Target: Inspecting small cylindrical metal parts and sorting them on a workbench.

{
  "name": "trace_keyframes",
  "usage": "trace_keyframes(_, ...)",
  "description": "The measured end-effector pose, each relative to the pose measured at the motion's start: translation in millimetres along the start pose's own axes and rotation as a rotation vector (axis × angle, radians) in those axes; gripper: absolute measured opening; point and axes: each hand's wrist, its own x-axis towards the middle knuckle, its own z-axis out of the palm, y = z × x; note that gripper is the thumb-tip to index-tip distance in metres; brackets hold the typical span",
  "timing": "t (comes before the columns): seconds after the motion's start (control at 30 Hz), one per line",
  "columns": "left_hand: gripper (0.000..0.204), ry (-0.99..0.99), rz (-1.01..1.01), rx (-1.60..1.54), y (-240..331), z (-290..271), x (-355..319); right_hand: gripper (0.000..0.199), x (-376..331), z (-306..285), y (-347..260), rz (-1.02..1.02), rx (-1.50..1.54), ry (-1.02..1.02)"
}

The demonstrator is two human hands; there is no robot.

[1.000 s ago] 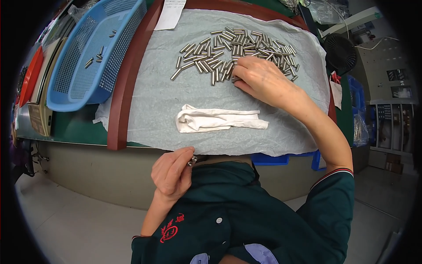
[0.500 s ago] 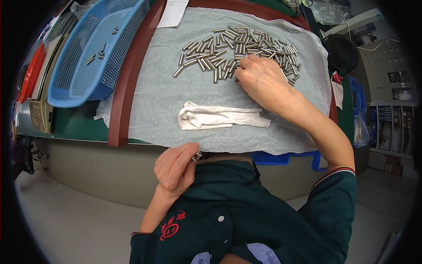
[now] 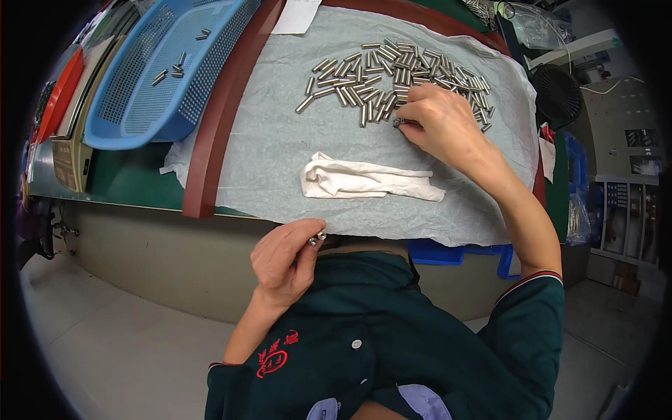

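Many short shiny metal pins point(image 3: 355, 96) lie in a loose pile on a pale cloth sheet point(image 3: 266, 154). At the near side of that pile, my right hand point(image 3: 446, 126) pinches one or more pins point(image 3: 399, 122), with their ends showing at the fingertips. My left hand point(image 3: 283, 260) is closed on a few metal pins point(image 3: 317, 239) in front of the table's near edge, and only the pin ends stick out. A folded white cloth point(image 3: 371, 179) rests on the sheet between my two hands.
A blue perforated basket point(image 3: 189, 105) with several pins in it stands at the left. Dark red rails point(image 3: 210, 157) border the sheet. A white paper point(image 3: 297, 15) lies at the back, and a black fan point(image 3: 558, 94) sits at the right.
The whole view has shifted, moving the table scene to the right. My right hand has drawn back slightly from the pile with pin ends now showing. My left hand keeps its grip.
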Motion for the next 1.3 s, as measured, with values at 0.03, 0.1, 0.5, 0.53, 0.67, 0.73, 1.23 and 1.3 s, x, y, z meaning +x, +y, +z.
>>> trace_keyframes(0.03,0.025,-0.001,-0.020,-0.006,0.9,-1.1,-0.9,0.014,-1.9,-0.3,-2.6,0.010,0.056,0.038)
trace_keyframes(0.1,0.024,-0.001,-0.059,0.008,5.6,-3.7,-2.3,0.012,-8.7,-4.2,-15.4,0.005,0.195,0.163)
trace_keyframes(0.5,0.011,0.088,-0.699,-0.289,-7.6,-54.3,-73.4,0.019,-44.1,76.2,-178.5,0.059,1.401,-0.004)
trace_keyframes(0.53,0.012,0.108,-0.734,-0.283,-7.0,-56.1,-78.4,0.020,-40.8,87.1,-182.4,0.087,1.389,-0.010)
trace_keyframes(0.67,0.012,0.143,-0.763,-0.238,-7.0,-60.6,-92.1,0.019,-32.7,121.9,-199.3,0.111,1.440,0.002)
trace_keyframes(0.73,0.014,0.005,-0.747,-0.162,-6.1,-64.0,-94.8,0.019,-31.6,136.4,-208.4,0.004,1.358,0.146)
trace_keyframes(1.23,0.013,0.102,-0.588,0.039,-18.8,-53.6,-119.3,0.026,-38.8,163.2,-222.7,-0.003,1.384,0.203)
trace_keyframes(1.3,0.014,0.095,-0.554,0.084,-19.4,-53.6,-119.3,0.026,-39.0,162.8,-223.2,0.002,1.391,0.190)
